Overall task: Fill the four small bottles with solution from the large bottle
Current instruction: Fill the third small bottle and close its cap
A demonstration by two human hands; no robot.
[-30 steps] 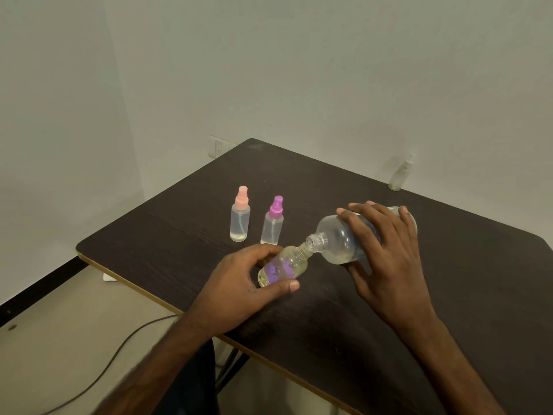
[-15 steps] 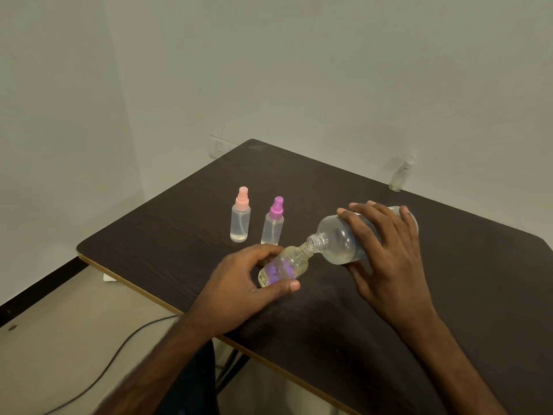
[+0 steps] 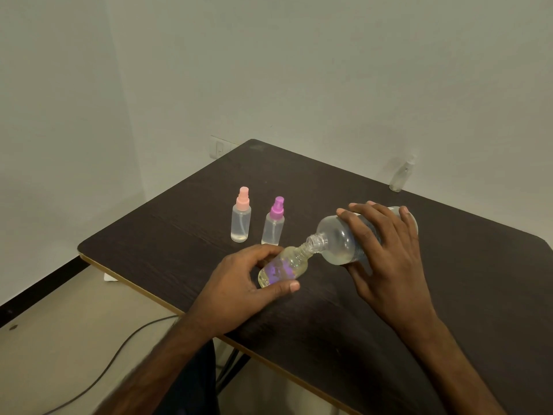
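A small clear plastic bottle with a purple patch on its side (image 3: 282, 268) is held tilted just above a dark wood-grain table (image 3: 449, 280), with its open neck pointing up and to the right. It holds pale yellowish liquid, though the exact level is hard to tell. The left hand (image 3: 239, 290) grips it, thumb along the near side and fingers curled round the far side.

Meeting its opening is the uncapped neck of a large clear round plastic bottle (image 3: 339, 239), tipped almost onto its side. A little liquid pools along its lower wall. The right hand (image 3: 389, 256) grips this bottle from above, fingers spread over its body.

To pour well from here, the two openings should touch and line up. The large bottle's base should rise slowly so the stream is thin, and the small bottle should come upright as its level nears the neck. A quick tip would probably spill onto the table.

Just behind the left hand, two small clear spray bottles stand upright and capped, near each other: a pink-capped bottle (image 3: 241, 220) and a magenta-capped bottle (image 3: 273, 224). Each appears to contain liquid. Well apart from them, at the table's far edge by the wall, stands a small clear bottle with a clear top (image 3: 400, 175). A dark cable (image 3: 119, 348) lies on the floor.
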